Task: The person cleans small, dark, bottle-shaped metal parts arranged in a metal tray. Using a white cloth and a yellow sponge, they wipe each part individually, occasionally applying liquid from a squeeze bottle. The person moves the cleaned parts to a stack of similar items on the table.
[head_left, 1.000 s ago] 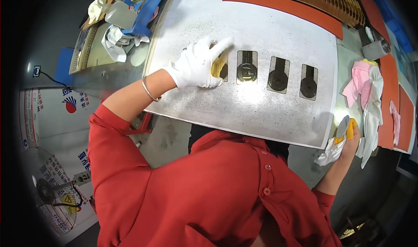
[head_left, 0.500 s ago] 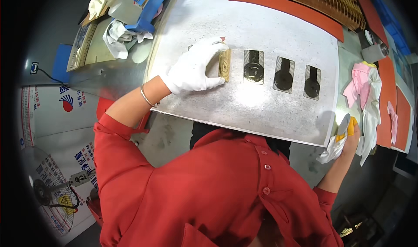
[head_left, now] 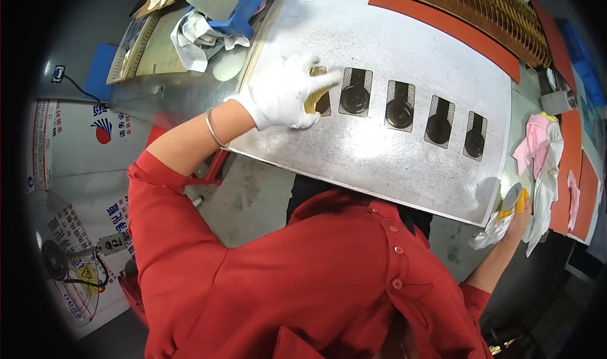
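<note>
My left hand (head_left: 281, 95), in a white glove, is above the left part of a pale metal-topped table (head_left: 297, 147). Its thumb and fingers curve round a thin gold-coloured plate (head_left: 313, 101), mostly hidden by the glove. Beside it runs a slanting row of dark rectangular pieces with round shapes and mesh-like sides; the nearest uncovered dark piece (head_left: 356, 93) lies just right of my fingertips. Another is partly covered by the hand. My right hand (head_left: 522, 206), with yellow finger covers, is at the table's right corner, closed on a crumpled white cloth (head_left: 492, 231). A grey rounded flat thing (head_left: 511, 196) shows by its fingers.
A wooden rack (head_left: 493, 11) with gold slats and an orange-red strip (head_left: 442, 30) line the far edge. A blue holder (head_left: 243, 17) and white rags (head_left: 193, 39) are far left. Pink cloth (head_left: 534, 141) hangs at the right. A fan (head_left: 60, 258) stands lower left.
My left hand has moved left along the row with the gold plate, uncovering a dark piece where the plate was. The whole view has shifted; my right hand stays by the corner.
</note>
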`<action>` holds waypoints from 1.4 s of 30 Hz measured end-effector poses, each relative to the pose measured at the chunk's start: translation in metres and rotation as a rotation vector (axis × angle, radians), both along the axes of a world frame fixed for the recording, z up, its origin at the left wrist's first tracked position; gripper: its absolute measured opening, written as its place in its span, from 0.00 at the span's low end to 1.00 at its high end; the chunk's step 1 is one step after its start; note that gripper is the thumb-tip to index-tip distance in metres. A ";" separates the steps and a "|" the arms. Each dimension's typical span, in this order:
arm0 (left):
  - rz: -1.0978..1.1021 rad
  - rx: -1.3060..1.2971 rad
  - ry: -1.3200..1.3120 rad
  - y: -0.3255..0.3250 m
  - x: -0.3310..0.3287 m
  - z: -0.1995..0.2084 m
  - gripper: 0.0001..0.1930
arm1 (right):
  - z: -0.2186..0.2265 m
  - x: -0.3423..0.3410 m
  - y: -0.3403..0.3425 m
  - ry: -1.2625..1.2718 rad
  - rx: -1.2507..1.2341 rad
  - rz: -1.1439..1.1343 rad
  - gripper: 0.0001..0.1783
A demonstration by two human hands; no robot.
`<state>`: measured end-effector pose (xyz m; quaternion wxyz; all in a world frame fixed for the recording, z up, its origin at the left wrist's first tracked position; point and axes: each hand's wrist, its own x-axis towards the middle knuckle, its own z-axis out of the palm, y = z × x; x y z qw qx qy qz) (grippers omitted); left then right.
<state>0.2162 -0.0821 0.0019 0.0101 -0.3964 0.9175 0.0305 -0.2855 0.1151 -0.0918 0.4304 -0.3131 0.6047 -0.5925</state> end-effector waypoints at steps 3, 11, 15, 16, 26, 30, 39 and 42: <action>-0.008 -0.072 -0.068 0.010 -0.006 0.003 0.31 | -0.002 0.000 -0.003 0.059 -0.006 -0.034 0.10; 0.025 0.093 0.468 0.001 0.032 -0.011 0.33 | -0.001 -0.002 -0.003 0.087 0.051 -0.044 0.11; 0.031 0.077 0.467 0.004 0.059 -0.021 0.36 | -0.005 -0.002 -0.003 0.068 0.053 -0.136 0.09; 0.014 0.103 0.489 0.001 0.067 -0.021 0.35 | -0.006 -0.007 -0.003 0.025 0.054 -0.077 0.09; 0.058 0.404 0.532 -0.021 0.082 -0.003 0.33 | -0.011 -0.030 0.003 0.082 0.128 -0.039 0.13; -0.031 0.469 0.501 -0.028 0.069 -0.006 0.30 | -0.011 -0.027 0.000 0.072 0.080 -0.017 0.15; -0.016 0.614 0.572 -0.045 0.067 -0.012 0.30 | -0.006 -0.025 0.002 0.190 0.150 -0.060 0.16; 0.088 0.717 0.555 -0.039 0.058 0.007 0.33 | -0.007 -0.025 0.003 0.103 0.121 -0.029 0.16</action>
